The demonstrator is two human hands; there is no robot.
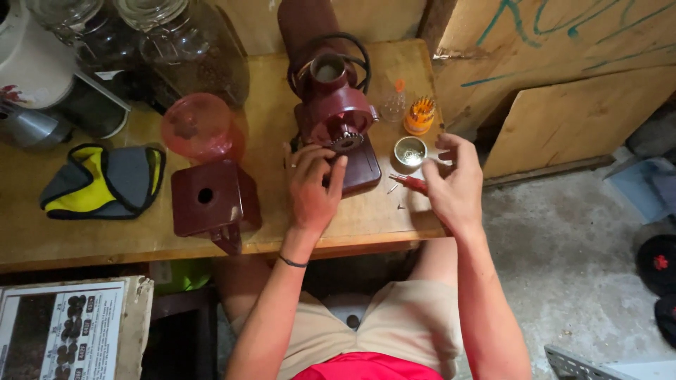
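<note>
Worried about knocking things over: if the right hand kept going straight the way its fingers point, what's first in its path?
Probably the small round metal cup just ahead of the right hand; depth is unclear.

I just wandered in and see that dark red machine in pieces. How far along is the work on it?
Done: a dark red cover and the pink dome lie off to the side, and loose screws lie on the wooden table. In hand: the left hand steadies the machine near its exposed gear, and the right hand holds a red screwdriver. Left: the machine's body looks otherwise in one piece.

Left hand (312, 184) hides part of the grinder's (336, 116) base.
</note>
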